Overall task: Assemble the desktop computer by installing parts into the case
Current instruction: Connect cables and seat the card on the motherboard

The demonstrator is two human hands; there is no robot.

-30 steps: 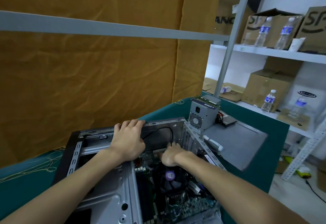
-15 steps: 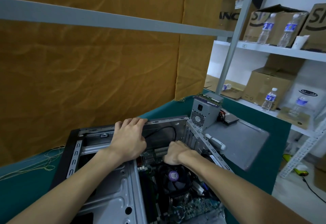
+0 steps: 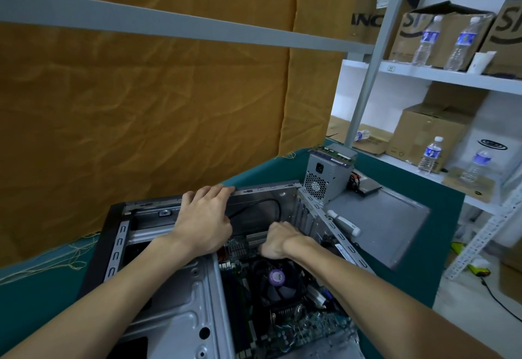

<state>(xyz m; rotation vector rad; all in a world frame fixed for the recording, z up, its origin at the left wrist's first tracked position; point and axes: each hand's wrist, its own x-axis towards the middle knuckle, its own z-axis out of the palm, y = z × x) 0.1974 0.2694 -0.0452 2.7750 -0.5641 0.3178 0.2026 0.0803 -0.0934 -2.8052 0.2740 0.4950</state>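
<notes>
Case [image 3: 180,310]: open, lying on green table [image 3: 42,296], motherboard inside.
Left hand [image 3: 202,223]: fingers curled over case's far top edge, gripping it.
Right hand [image 3: 278,238]: down inside case just beyond CPU fan [image 3: 278,281], fingers curled under; what they hold cannot be told.
Power supply [image 3: 324,171]: one, standing on table beyond case, beside loose side panel [image 3: 381,220].
Writing: cardboard boxes [image 3: 440,39] show partial "S", "ANC"; rest cut off.
Water bottles [image 3: 429,41]: four upright, one lying on the shelves.
</notes>
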